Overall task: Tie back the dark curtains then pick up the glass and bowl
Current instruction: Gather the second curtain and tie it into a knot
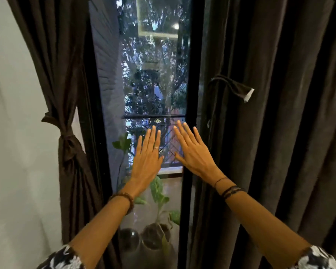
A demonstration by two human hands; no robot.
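right curtain: dark brown pleated fabric curtain (270, 133), hangs loose over the right side, not gathered; largest open item.
left curtain: matching dark brown fabric curtain (66, 94), already bunched and knotted at mid-height with its tie (67, 141), against the pale wall (14, 133).
window: black-framed glass door (188, 74) between the curtains; trees, a balcony rail and potted green plants (159, 191) beyond.
loose tie-back: dark fabric strap with a white end tag (231, 85), dangles at the right curtain's inner edge, far of the right hand, apart from it.
left hand: (146, 154) flat, fingers straight, grip wide, holding nothing; whether it touches the glass, cannot tell.
right hand: (192, 150) same, spread flat, grip wide and empty, just left of the frame bar.
glass and bowl: not in view.
step (judgement): right curtain tie-back next; roughly a third done.
risk: one-handed gathering likely drops pleats, so strap closes on part of the fabric and sags; strap end could slip out of reach behind folds; yanking could stress the rail.
writing: none readable; tag on strap too small to tell.
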